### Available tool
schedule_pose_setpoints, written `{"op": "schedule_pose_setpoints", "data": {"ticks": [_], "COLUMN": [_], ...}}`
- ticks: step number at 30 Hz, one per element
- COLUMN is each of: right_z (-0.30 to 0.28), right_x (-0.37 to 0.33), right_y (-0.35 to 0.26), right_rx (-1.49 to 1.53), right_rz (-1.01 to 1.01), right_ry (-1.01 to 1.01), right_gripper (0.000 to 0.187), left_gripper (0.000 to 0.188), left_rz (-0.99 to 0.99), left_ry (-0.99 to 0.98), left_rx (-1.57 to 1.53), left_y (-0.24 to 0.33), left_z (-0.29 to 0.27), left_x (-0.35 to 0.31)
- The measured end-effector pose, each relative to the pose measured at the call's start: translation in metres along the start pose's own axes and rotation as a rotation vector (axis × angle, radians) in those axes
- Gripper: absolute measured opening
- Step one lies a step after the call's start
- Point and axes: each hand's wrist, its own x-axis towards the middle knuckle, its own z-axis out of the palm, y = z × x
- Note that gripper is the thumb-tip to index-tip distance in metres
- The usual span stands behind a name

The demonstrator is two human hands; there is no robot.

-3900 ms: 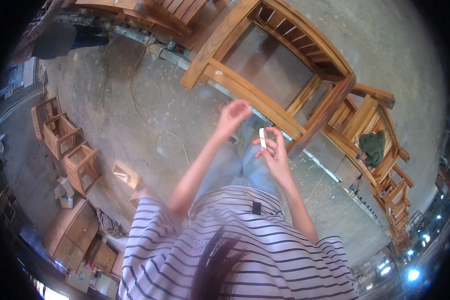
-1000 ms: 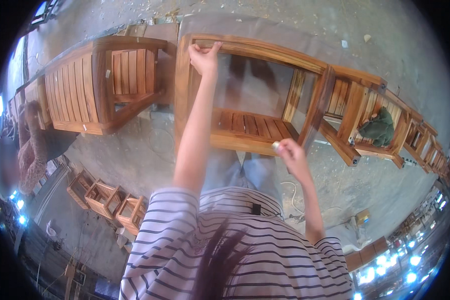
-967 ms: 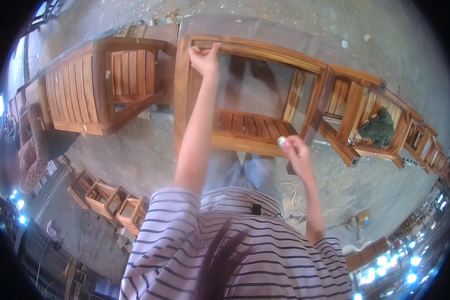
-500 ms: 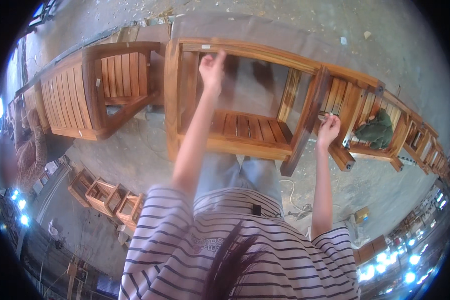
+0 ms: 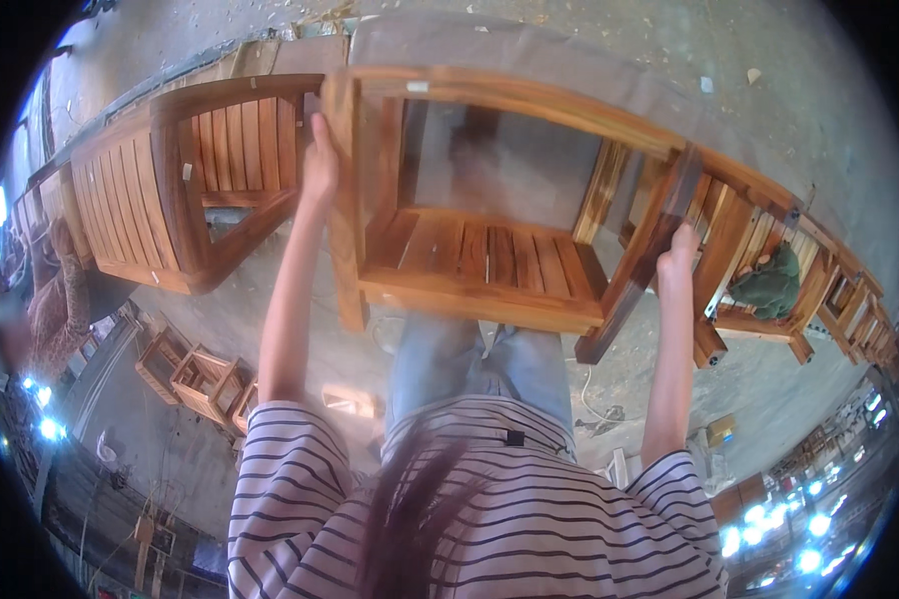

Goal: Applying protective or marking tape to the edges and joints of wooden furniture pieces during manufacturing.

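Observation:
A brown wooden chair (image 5: 489, 313) with a slatted seat stands right in front of my legs, slightly blurred. My left hand (image 5: 320, 168) grips the outside of its left post, one finger or thumb pointing up along the wood. On the other side, my right hand (image 5: 677, 255) is closed around the dark right-hand rail (image 5: 641, 260). The fingertips of both hands are partly hidden by the wood. A small white sticker (image 5: 418, 87) lies on the chair's top far rail.
Another slatted wooden chair (image 5: 130, 205) stands close on the left, with a person (image 5: 62, 290) beyond it. To the right runs a row of wooden chairs (image 5: 729, 240), one with a dark green cloth (image 5: 772, 283) on it. Small wooden frames (image 5: 208, 384) stand on the floor behind left.
My left hand has gone from the chair's far rail to its left post. My right hand has closed on the right rail. The chair has shifted a little right, showing more seat.

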Motion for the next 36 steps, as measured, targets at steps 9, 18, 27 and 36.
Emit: {"op": "schedule_pose_setpoints", "data": {"ticks": [9,18,27,36], "right_z": [0.031,-0.002,-0.088,-0.133], "right_x": [-0.054,-0.075,-0.141,-0.156], "right_y": [-0.118,-0.102,-0.056,0.085], "right_rx": [0.276,0.43,0.368,0.245], "right_rz": [-0.246,-0.353,-0.105,-0.315], "right_ry": [-0.142,-0.371,-0.328,-0.196], "right_gripper": [0.027,0.041,0.03,0.016], "left_gripper": [0.086,0.087,0.079,0.062], "left_rz": [0.338,0.391,-0.047,0.183], "left_ry": [0.021,0.16,0.014,0.275], "left_rx": [-0.34,-0.723,-1.212,-0.316], "left_y": [0.116,0.104,-0.027,-0.341], "left_z": [-0.058,-0.049,-0.071,-0.044], "left_x": [-0.009,-0.075,-0.143,-0.132]}}
